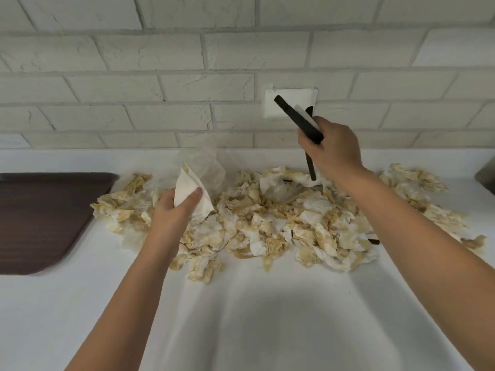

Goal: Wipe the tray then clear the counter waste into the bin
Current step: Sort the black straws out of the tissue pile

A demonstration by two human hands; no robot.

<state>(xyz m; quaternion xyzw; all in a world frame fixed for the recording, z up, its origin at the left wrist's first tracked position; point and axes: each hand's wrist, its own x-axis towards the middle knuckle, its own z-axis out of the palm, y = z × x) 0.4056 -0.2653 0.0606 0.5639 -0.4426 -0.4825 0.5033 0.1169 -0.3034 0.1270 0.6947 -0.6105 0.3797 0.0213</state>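
Left hand [171, 210]: a folded white napkin [191, 192] is pinched above the waste.
Right hand [332, 149]: dark sticks [300, 119] are gripped.
Waste pile [267, 223]: spread on the worktop [241, 317].
Brown tray [40, 218]: left, just beside the pile.

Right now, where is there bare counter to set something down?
The counter is bare in front, between the forearms, nearer than the soiled tissues. The brown tray at left looks empty. The middle, from the tray to the right edge, is crowded.
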